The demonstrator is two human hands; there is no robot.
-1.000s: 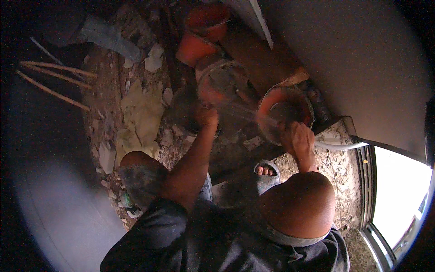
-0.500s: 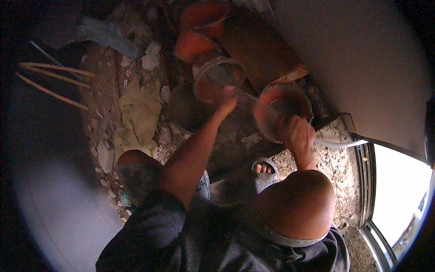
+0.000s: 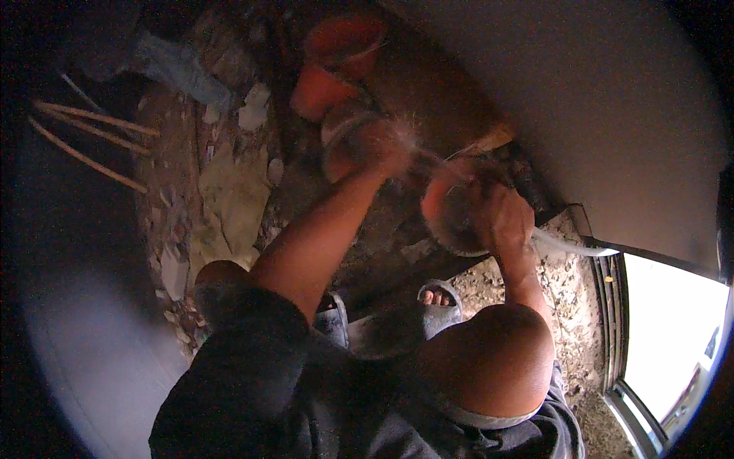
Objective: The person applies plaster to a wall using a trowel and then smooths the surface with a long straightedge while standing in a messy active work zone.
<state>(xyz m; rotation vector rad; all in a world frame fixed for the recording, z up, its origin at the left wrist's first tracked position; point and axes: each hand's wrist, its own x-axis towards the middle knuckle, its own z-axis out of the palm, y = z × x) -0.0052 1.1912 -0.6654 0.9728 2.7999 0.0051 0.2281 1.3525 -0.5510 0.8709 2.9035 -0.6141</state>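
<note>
My left hand (image 3: 391, 151), smeared by motion, is closed at the rim of an orange bucket (image 3: 338, 159); its fingertips are hard to make out. My right hand (image 3: 503, 216) is closed over the edge of a second orange bucket (image 3: 437, 200), which looks tilted. Between the two, a pale spray (image 3: 409, 131) flies up near my left hand, and the dim light hides what the buckets hold. Farther off stand more orange buckets, one (image 3: 325, 90) just behind the left one and another (image 3: 345, 34) beyond.
A brown board (image 3: 436, 84) lies behind the buckets, beside a large grey panel (image 3: 612, 115). A white pipe (image 3: 573, 245) runs toward a bright window (image 3: 665, 329). Rubble, a yellowish sack (image 3: 229, 199) and bent rods (image 3: 92, 145) lie left. My sandalled foot (image 3: 440, 302) is below.
The right bucket has tipped and shifted slightly toward my left hand. A spray has appeared between the buckets. My left hand has moved a little within the same spot.
</note>
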